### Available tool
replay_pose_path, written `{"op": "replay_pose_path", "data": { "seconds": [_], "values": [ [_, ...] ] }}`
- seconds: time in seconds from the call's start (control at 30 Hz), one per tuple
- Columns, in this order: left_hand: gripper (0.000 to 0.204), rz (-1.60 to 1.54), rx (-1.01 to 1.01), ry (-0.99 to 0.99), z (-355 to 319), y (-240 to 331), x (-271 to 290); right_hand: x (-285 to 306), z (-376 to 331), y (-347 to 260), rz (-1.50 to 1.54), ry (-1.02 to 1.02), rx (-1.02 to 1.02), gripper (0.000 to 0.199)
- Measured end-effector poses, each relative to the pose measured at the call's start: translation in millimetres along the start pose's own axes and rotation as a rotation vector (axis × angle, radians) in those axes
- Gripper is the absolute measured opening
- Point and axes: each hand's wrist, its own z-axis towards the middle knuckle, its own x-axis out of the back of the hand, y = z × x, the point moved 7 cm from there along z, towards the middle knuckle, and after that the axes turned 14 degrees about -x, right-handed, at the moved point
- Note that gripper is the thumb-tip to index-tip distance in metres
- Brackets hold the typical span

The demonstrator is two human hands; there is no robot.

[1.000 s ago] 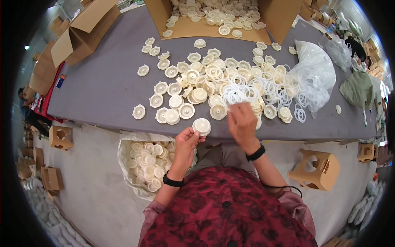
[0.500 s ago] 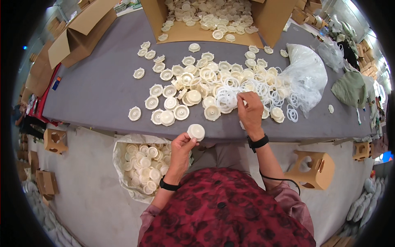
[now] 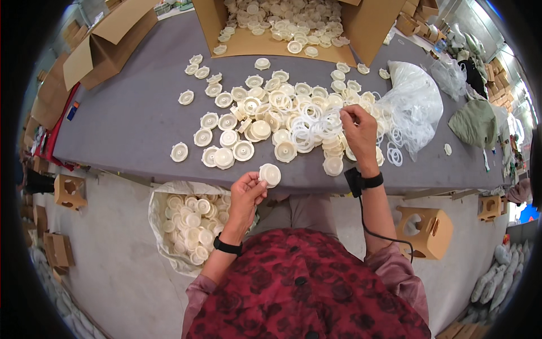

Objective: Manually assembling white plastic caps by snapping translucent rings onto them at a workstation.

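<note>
My left hand (image 3: 246, 192) holds a round cream plastic cap (image 3: 270, 174) by its edge, just over the near edge of the grey table (image 3: 130, 118). My right hand (image 3: 357, 133) reaches out over a heap of white rubber rings (image 3: 313, 123) in the middle of the table, fingertips pinched among them; whether a ring is gripped I cannot tell. Several more cream caps (image 3: 237, 127) lie scattered across the table to the left of the rings.
A white sack of finished caps (image 3: 186, 226) stands on the floor by my left knee. An open cardboard box of caps (image 3: 282, 25) sits at the table's far side. A clear plastic bag (image 3: 415, 104) lies to the right, a green cloth (image 3: 477, 121) beyond. Wooden stools (image 3: 426, 231) flank me.
My right hand has moved from near my body out and to the right over the ring heap. My left hand stays at the table's edge with the cap.
</note>
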Motion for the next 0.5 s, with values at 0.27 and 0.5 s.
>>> {"op": "replay_pose_path", "data": {
  "seconds": [0.27,0.5],
  "values": [
    [0.017,-0.066,0.033,-0.014,1.1,-2.9,-2.6,1.4,12.7,1.4,0.039,-0.013,0.001,0.003],
    [0.019,-0.139,0.042,-0.052,7.6,-4.3,-14.2,-64.2,-71.4,-13.1,0.551,-0.763,-0.541,0.008]
  ]
}}
